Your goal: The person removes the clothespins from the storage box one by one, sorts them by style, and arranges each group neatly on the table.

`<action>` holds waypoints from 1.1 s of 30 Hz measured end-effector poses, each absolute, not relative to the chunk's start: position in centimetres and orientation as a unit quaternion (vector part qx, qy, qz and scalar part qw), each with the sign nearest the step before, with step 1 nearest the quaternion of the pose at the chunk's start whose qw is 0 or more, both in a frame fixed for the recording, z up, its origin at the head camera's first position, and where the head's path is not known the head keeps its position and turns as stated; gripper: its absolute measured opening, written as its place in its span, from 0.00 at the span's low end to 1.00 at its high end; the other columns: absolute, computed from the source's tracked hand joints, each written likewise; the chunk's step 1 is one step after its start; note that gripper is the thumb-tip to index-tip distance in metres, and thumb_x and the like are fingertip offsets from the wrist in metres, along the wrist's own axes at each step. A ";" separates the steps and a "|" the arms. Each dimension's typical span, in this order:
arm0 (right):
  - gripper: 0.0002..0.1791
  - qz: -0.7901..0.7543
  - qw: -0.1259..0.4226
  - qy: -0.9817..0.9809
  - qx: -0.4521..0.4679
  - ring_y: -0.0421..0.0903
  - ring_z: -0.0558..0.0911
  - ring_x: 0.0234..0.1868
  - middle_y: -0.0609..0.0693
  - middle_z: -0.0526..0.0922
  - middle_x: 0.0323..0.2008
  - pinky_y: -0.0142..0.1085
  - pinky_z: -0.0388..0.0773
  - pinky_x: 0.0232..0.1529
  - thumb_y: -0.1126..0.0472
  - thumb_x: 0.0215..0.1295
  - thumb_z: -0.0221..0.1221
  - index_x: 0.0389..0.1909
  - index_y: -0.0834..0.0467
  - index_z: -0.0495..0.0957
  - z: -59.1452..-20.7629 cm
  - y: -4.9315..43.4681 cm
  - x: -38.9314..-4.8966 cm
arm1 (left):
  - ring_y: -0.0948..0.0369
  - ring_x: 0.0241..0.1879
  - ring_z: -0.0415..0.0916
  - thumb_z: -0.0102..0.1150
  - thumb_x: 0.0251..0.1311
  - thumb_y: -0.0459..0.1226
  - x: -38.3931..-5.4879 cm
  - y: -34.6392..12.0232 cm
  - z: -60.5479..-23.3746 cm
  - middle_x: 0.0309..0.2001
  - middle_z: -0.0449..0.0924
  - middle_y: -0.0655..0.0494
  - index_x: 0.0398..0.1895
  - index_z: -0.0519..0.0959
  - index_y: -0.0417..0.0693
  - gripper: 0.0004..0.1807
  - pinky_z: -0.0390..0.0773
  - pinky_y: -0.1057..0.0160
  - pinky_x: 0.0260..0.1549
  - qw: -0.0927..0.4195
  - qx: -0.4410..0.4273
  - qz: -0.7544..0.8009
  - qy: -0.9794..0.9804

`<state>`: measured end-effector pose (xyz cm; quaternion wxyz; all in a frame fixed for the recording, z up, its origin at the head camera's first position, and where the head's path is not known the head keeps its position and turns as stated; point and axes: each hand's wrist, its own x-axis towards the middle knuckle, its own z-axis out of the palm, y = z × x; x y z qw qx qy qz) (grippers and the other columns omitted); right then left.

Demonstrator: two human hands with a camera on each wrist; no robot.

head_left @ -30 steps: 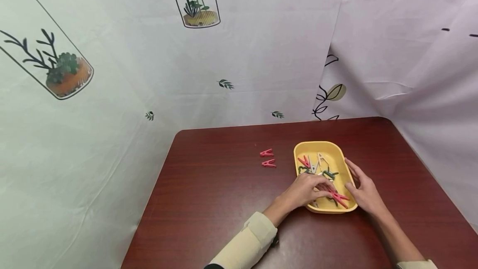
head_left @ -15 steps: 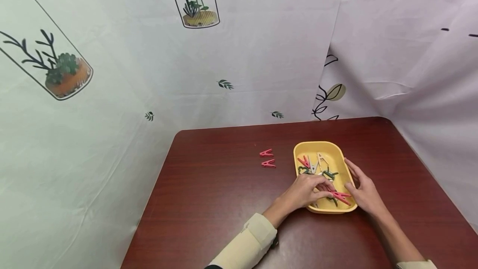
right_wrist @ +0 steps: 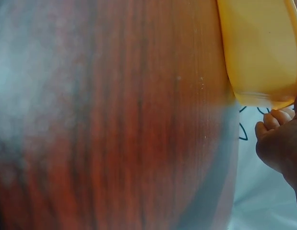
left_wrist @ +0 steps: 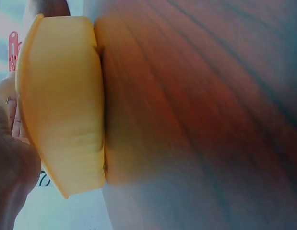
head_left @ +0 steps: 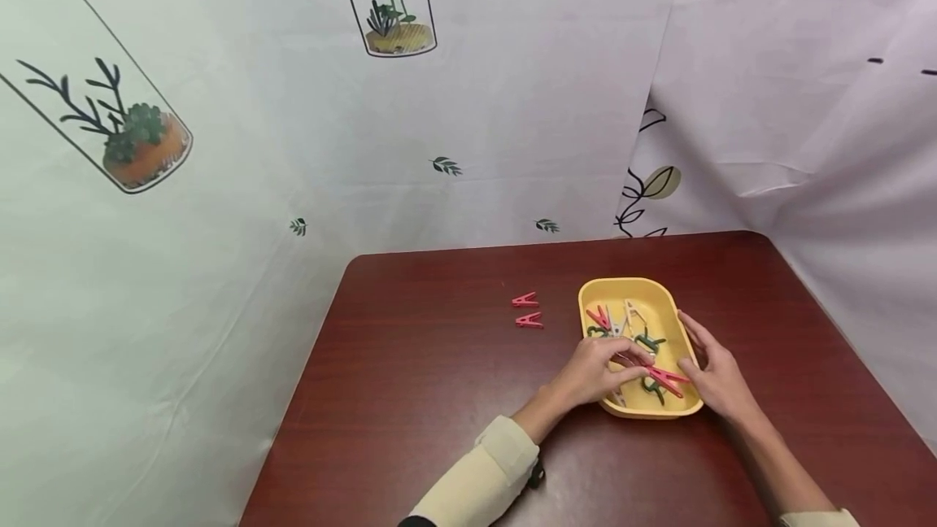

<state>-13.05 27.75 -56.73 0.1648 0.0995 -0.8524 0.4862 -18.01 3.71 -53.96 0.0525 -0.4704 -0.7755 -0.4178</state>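
Note:
My left hand reaches over the yellow tray from the left and pinches a pink clothespin by one end, its other end spread toward the right. In the left wrist view a pink clothespin shows above the tray's rim, past the hand. At the tray's right side, my right hand holds the rim, with the thumb over the edge and the fingers along the outer wall. Inside the tray lie a pink clothespin, a grey clothespin, a white clothespin and dark green clips.
Two pink clothespins, an upper clothespin and a lower clothespin, lie apart on the dark red-brown table, left of the tray. A patterned white cloth hangs behind the table.
The left hand has lifted and shifted slightly, and the pinched pink clothespin has turned a little. More of the green clip below it shows. The right hand stays at the rim.

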 end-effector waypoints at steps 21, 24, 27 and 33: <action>0.44 0.495 0.153 -0.851 0.083 0.18 0.67 0.61 0.76 0.69 0.71 0.12 0.69 0.48 0.83 0.62 0.58 0.80 0.66 0.61 -56.8 27.9 -13.1 | 0.61 0.37 0.90 0.75 0.62 0.30 -22.1 -5.0 -54.2 0.39 0.91 0.49 0.42 0.90 0.42 0.07 0.89 0.63 0.38 0.088 -0.243 -0.620 -0.741; 0.44 0.497 0.150 -0.850 0.084 0.18 0.67 0.61 0.76 0.68 0.72 0.12 0.69 0.48 0.82 0.62 0.58 0.81 0.66 0.61 -56.8 27.9 -13.1 | 0.59 0.37 0.90 0.76 0.62 0.30 -22.4 -6.2 -54.5 0.39 0.91 0.49 0.43 0.89 0.42 0.08 0.89 0.62 0.39 0.099 -0.231 -0.617 -0.745; 0.43 0.497 0.151 -0.851 0.084 0.18 0.68 0.60 0.76 0.69 0.71 0.12 0.70 0.47 0.82 0.62 0.58 0.81 0.65 0.61 -56.8 27.9 -13.1 | 0.57 0.38 0.91 0.76 0.61 0.30 -22.6 -7.2 -55.0 0.40 0.91 0.49 0.43 0.89 0.41 0.08 0.89 0.58 0.40 0.102 -0.212 -0.620 -0.748; 0.43 0.498 0.155 -0.849 0.088 0.18 0.70 0.59 0.76 0.71 0.69 0.13 0.71 0.45 0.82 0.62 0.58 0.80 0.66 0.61 -57.0 28.0 -13.2 | 0.56 0.39 0.91 0.77 0.61 0.31 -22.5 -8.9 -55.9 0.37 0.92 0.49 0.41 0.90 0.41 0.07 0.89 0.60 0.41 0.107 -0.160 -0.614 -0.765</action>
